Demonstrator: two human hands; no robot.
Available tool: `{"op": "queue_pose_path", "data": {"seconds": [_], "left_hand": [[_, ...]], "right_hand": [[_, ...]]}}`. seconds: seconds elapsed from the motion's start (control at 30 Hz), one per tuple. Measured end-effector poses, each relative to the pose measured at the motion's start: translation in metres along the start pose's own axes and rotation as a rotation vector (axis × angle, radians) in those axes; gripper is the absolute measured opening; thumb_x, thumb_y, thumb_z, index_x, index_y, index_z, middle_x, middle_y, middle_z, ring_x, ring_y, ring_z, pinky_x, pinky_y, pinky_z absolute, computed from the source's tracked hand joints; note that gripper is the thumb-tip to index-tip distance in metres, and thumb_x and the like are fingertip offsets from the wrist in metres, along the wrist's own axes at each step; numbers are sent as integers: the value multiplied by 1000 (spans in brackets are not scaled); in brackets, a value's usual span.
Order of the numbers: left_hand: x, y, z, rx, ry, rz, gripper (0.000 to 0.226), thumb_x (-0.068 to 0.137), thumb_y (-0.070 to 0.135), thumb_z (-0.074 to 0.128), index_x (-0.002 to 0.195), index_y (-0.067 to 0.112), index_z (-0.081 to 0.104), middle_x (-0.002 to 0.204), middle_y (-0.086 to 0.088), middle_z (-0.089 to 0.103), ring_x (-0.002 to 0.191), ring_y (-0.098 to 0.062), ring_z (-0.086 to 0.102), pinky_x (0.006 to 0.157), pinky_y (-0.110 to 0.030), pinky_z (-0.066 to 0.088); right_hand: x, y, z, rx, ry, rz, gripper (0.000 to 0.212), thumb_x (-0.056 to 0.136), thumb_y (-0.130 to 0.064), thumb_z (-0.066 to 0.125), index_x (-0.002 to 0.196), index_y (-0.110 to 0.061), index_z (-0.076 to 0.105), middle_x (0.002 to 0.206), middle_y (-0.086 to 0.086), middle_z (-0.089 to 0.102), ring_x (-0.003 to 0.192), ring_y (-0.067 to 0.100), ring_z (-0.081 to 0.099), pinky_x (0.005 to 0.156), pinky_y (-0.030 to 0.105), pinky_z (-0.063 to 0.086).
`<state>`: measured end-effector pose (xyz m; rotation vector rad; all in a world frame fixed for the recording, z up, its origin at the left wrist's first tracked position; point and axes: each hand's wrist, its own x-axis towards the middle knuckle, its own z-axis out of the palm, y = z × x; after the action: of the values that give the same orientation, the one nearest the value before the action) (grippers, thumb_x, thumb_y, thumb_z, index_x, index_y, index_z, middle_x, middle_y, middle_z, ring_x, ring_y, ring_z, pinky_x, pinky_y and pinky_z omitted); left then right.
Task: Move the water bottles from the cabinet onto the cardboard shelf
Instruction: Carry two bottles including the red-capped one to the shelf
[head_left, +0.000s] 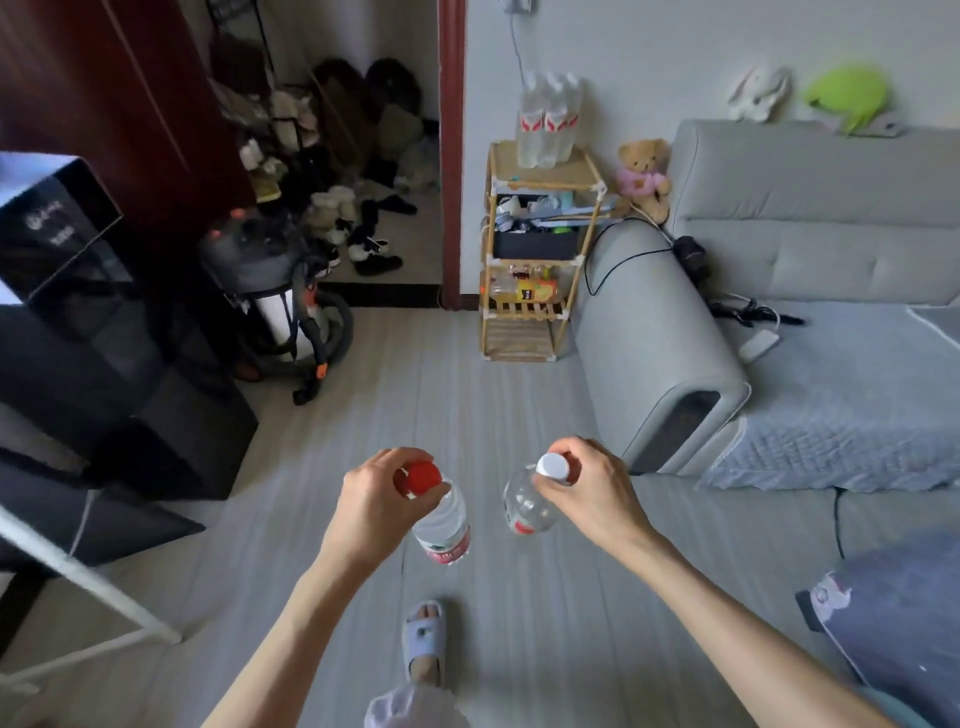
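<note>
Here, the red-capped bottle (441, 519) is pinched at its neck by the left hand (371, 499), the white-capped bottle (527, 506) likewise by the right hand (592, 493). Both are hung by their tops, probably for easy setting down on the shelf (540, 249) ahead.

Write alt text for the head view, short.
Seen from above, a person's left hand holds a red-capped water bottle by its top and the right hand a white-capped one, both carried over a grey floor. Ahead by the wall stands a shelf with more bottles on top, beside a grey sofa.
</note>
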<state>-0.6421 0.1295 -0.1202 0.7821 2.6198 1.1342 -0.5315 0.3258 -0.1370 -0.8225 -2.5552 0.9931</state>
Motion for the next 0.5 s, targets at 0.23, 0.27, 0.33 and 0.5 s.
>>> {"op": "queue_pose_path", "data": {"seconds": [0.23,0.27,0.33,0.5], "left_hand": [[180,-10,7,6,-102,40,29,70,24,75,97,19,66,85,11,60,77,-7,54,61,1,35],[205,-8,7,6,-107,45,29,70,24,75,97,18,66,86,12,60,77,-8,55,61,1,35],[252,-2,9,10,-124,72,29,70,23,75,97,18,66,88,12,59,78,-9,55,62,1,34],[357,15,20,23,-166,130,30,70,22,76,98,18,65,88,11,58,71,-4,54,62,1,38]], "right_hand": [[162,6,17,-41,1,68,18,70,-20,71,84,-13,61,83,3,63,76,15,53,66,20,36],[185,5,16,-40,15,71,18,70,-19,72,84,-13,61,82,3,63,75,16,53,67,20,36],[229,3,11,-34,61,78,19,69,-18,72,83,-12,61,80,4,62,74,17,53,68,24,39],[324,8,4,-24,158,84,19,67,-13,73,83,-10,63,74,2,59,73,22,56,69,30,43]]}}
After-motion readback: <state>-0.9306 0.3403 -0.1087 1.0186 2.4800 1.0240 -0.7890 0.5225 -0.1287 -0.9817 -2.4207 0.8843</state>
